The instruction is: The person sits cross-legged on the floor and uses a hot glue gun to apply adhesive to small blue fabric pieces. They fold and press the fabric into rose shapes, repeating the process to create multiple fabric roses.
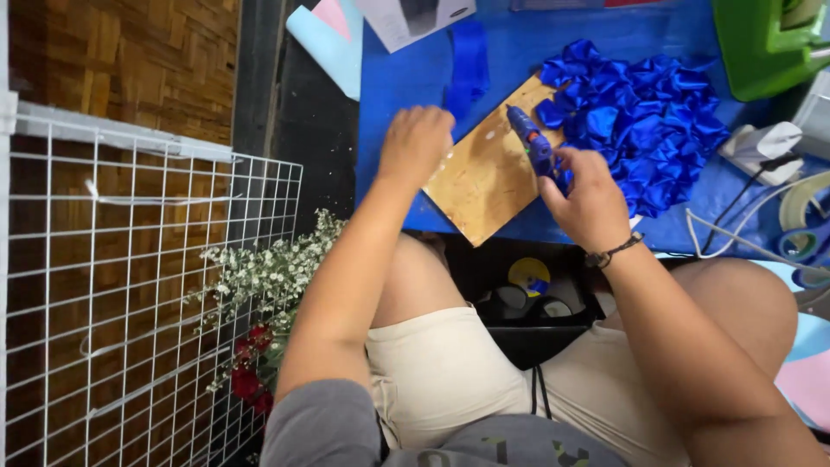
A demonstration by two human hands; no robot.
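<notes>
My right hand (588, 201) grips a blue hot glue gun (533, 145), its nozzle pointing up and left over a brown board (486, 177). My left hand (415, 143) rests with curled fingers on the board's left corner; whether it pinches something is hidden. The board lies tilted on a low blue table (406, 78). A pile of folded shiny blue ribbon petals (640, 121) sits just right of the glue gun. A strip of blue ribbon (469, 62) lies beyond my left hand.
A white wire grid panel (130, 294) stands at the left over a wooden floor. White small flowers and red roses (264, 294) lie beside my left knee. A black bag (532, 311) sits between my knees. A green device (765, 43), white plug (761, 143), cables and tape rolls (804, 207) lie right.
</notes>
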